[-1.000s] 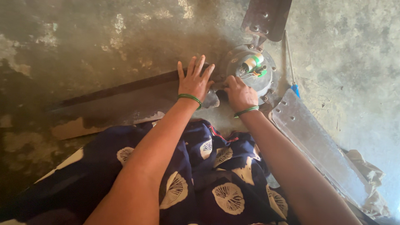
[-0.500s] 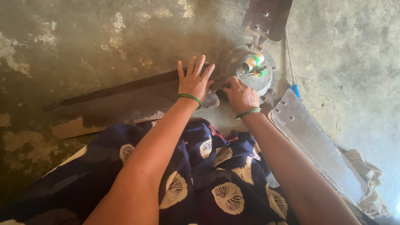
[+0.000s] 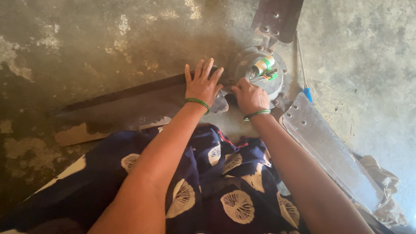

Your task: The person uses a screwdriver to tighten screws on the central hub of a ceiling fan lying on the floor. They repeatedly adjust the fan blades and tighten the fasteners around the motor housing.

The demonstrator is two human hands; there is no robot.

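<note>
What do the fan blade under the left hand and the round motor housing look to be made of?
Fan blade: probably sheet metal, dark, dull and rust-stained, flat and thin-edged. Motor housing: seemingly cast metal, grey and grimy, with bolts around its rim. The left hand lies flat on the blade.

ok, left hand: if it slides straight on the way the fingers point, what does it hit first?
Probably nothing soon. The left hand lies flat on the dark fan blade, fingers pointing up and slightly right. Past the blade's far edge only bare concrete floor shows; the motor hub sits off to the right.
</note>
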